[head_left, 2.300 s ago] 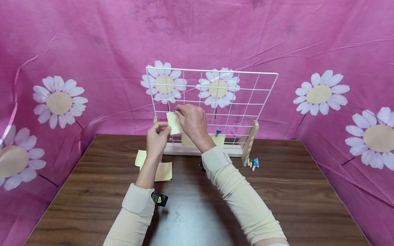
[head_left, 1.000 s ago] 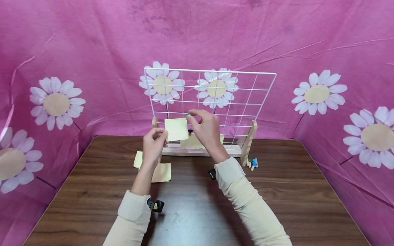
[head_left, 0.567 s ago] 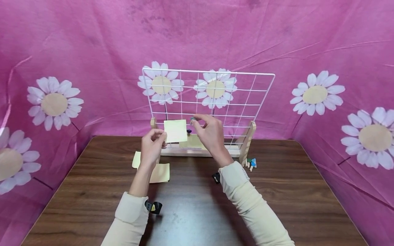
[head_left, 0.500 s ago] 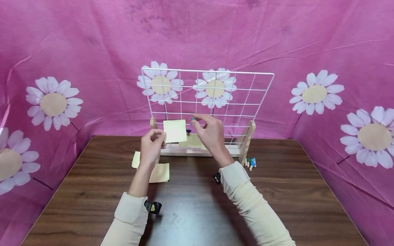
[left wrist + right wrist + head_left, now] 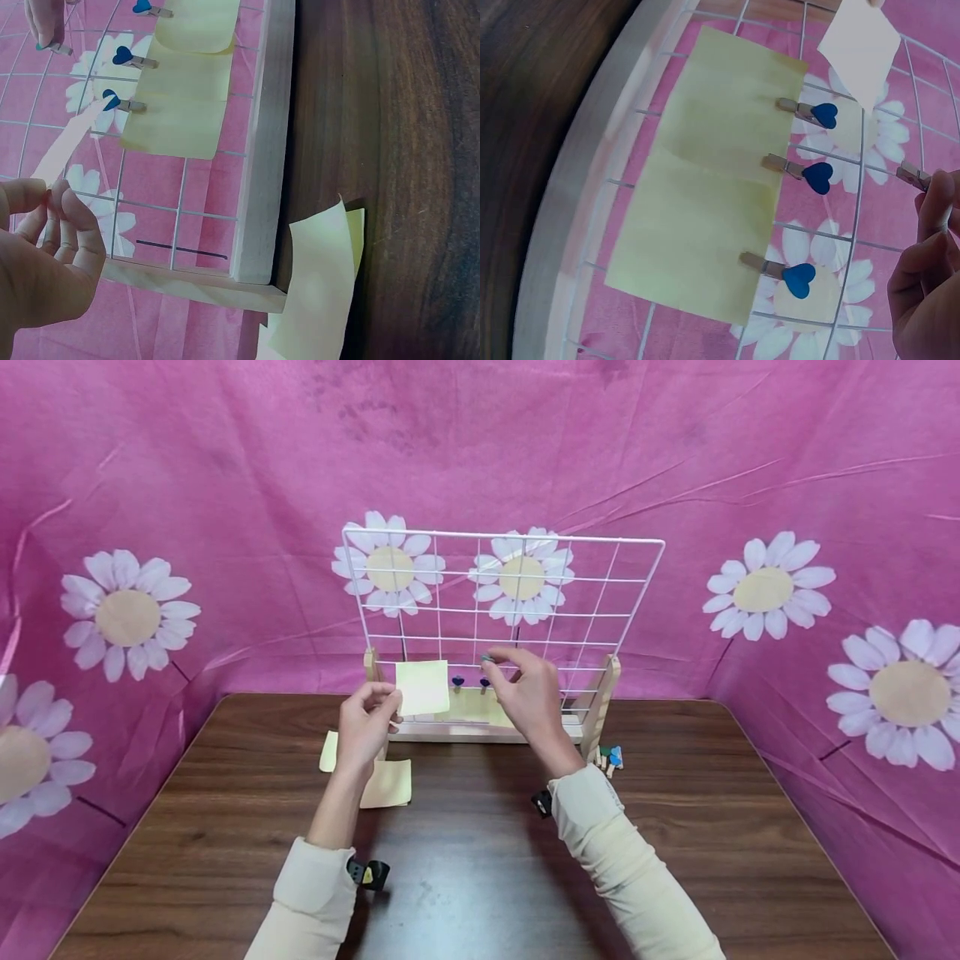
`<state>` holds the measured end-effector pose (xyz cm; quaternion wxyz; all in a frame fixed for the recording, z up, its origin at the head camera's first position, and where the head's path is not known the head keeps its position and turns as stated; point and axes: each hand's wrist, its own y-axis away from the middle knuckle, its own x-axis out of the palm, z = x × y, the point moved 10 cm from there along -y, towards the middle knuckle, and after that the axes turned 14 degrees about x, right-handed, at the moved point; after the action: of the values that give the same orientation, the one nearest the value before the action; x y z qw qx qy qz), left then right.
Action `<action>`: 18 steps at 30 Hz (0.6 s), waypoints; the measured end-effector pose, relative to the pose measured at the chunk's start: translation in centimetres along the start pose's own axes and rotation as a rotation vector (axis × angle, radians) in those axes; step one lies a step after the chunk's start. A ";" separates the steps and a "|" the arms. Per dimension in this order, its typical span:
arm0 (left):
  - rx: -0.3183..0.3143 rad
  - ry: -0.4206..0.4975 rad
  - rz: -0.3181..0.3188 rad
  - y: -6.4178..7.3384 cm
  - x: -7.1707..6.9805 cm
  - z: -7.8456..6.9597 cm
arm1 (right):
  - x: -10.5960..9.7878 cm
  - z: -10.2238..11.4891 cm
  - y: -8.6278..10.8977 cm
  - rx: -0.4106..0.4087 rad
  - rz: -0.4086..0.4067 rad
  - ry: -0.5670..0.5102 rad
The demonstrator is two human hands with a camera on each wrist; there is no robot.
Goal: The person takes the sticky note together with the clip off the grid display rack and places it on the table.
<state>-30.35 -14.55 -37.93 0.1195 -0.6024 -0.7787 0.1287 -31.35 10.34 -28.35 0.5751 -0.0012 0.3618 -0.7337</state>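
Observation:
My left hand pinches a yellow sticky note by its left edge, in front of the white wire grid. To its right, my right hand pinches a small wooden clothespin between thumb and fingers; a bit of green shows on it in the head view. Clothespin and note are apart. Low on the grid hang three yellow sticky notes, side by side and overlapping. Clothespins with blue hearts fasten their top edges to the wire.
More sticky notes lie on the wooden table, by the grid's left foot. A small heap of clothespins with blue and green tops sits beside the right wooden foot. Behind hangs a pink flowered cloth.
The right hand has drawn away from the held note to the right and slightly down, keeping the clothespin. The left hand has turned the note to face the head camera and lowered it.

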 end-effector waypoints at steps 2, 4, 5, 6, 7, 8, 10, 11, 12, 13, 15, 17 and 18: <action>-0.006 -0.002 0.003 0.1 0.0 0.2 | -0.1 -0.3 0.2 0.017 0.006 -0.011; -0.009 -0.003 0.007 0.1 0.0 0.2 | -0.2 -0.7 0.5 0.030 0.011 -0.015; -0.010 -0.004 0.008 0.2 0.0 0.3 | -0.3 -0.8 0.6 0.033 0.012 -0.017; -0.010 -0.002 0.011 0.2 0.0 0.2 | -0.3 -0.9 0.7 0.036 0.013 -0.018; -0.011 -0.003 0.013 0.2 0.0 0.3 | -0.4 -1.0 0.8 0.037 0.014 -0.023; -0.013 -0.003 0.016 0.3 0.0 0.3 | -0.5 -1.2 0.9 0.042 0.013 -0.025; -0.018 -0.005 0.021 0.4 0.1 0.4 | -0.7 -1.4 1.1 0.050 0.011 -0.025; -0.022 -0.006 0.022 0.4 0.0 0.5 | -0.8 -1.6 1.2 0.057 0.011 -0.027; -0.027 -0.009 0.024 0.5 0.0 0.5 | -0.9 -1.8 1.3 0.066 0.010 -0.026; -0.031 -0.011 0.025 0.6 0.0 0.6 | -1.0 -2.0 1.4 0.074 0.008 -0.026; -0.040 -0.015 0.028 0.7 0.0 0.8 | -1.2 -2.4 1.6 0.084 0.003 -0.031; -0.045 -0.015 0.035 0.8 0.0 0.9 | -1.4 -2.7 1.8 0.091 -0.004 -0.036; -0.047 -0.015 0.038 0.9 0.0 0.9 | -1.6 -2.9 1.9 0.096 -0.006 -0.037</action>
<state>-29.89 -14.43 -39.09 0.0969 -0.6188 -0.7707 0.1168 -30.46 13.03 -30.82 0.5788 0.0120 0.3155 -0.7519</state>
